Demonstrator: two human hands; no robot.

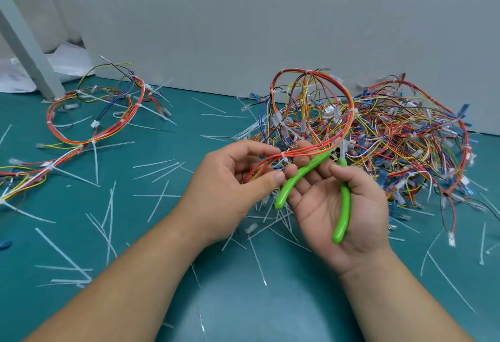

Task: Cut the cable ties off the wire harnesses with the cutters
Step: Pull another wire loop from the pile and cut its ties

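My left hand [238,176] pinches a bundle of red, orange and yellow wires of a looped wire harness [313,114], just left of a white cable tie [284,156] on that bundle. My right hand [341,206] lies palm up and holds green-handled cutters [343,195]. Its thumb is over one handle and its fingers are behind the other, with the handles spread apart. The cutter jaws [344,143] sit by the harness wires to the right of the tie.
A big tangled pile of harnesses [411,146] lies at the right against the grey wall [270,16]. Other harnesses [94,114] lie at the left on the teal mat [238,301]. Several cut white tie strips [159,168] litter the mat. A grey post [24,43] stands far left.
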